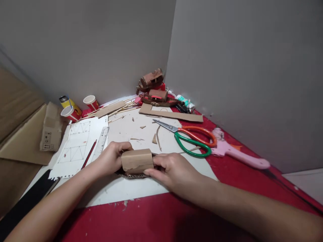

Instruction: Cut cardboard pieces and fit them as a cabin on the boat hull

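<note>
Flat red tabletop (pixel 113 222), curved brown cardboard cover (pixel 137 161) held at both ends

The cover is at near centre, over a corrugated cardboard base (pixel 133 176) and a flat white paper sheet (pixel 101 194). The left hand (pixel 114 157) curls closed on its left end; the right hand (pixel 174 169) pinches its right, how firmly one cannot tell. Uneven squeezing could crease the cover or skew it against the base.

A plain red tabletop (pixel 121 223) carries a large flat white sheet (pixel 121 129); a long-handled pink plastic tool (pixel 242 157) lies on the red at right, and metal scissors with orange and green handles (pixel 177 130) straddle the sheet's right edge, handles reaching over the red
</note>
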A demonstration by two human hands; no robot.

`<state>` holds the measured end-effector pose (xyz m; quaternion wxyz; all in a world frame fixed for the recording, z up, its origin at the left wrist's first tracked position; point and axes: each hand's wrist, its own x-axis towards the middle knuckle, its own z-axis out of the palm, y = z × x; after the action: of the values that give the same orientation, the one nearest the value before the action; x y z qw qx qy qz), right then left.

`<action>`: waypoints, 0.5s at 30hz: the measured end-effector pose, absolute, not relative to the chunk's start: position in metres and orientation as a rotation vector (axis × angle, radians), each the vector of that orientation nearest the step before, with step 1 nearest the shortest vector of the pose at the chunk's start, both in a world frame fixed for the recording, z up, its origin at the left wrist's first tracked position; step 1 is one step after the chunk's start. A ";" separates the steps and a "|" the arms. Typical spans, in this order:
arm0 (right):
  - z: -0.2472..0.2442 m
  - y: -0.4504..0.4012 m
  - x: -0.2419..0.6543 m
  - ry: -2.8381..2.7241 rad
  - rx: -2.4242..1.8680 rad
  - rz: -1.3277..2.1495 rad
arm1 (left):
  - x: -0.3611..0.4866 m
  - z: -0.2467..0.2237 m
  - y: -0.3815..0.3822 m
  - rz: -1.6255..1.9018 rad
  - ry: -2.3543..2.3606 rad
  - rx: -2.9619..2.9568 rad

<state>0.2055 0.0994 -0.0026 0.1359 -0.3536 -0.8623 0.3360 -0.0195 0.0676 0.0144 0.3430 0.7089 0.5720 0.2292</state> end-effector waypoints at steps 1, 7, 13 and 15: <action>-0.002 0.099 0.205 -2.483 -1.025 0.972 | -0.020 0.013 0.068 0.613 1.472 1.838; -0.005 0.099 0.204 -2.458 -1.033 0.946 | -0.023 0.004 0.071 0.721 1.390 1.852; -0.008 0.098 0.205 -2.451 -0.942 1.036 | -0.024 -0.005 0.070 0.775 1.346 1.873; -0.006 0.097 0.208 -2.494 -0.916 0.972 | -0.025 -0.009 0.070 0.792 1.337 1.890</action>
<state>0.2080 0.0965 -0.0058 0.1556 -0.3199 -0.8708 0.3395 -0.0246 0.0696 -0.0087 0.3405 0.7263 0.5137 0.3044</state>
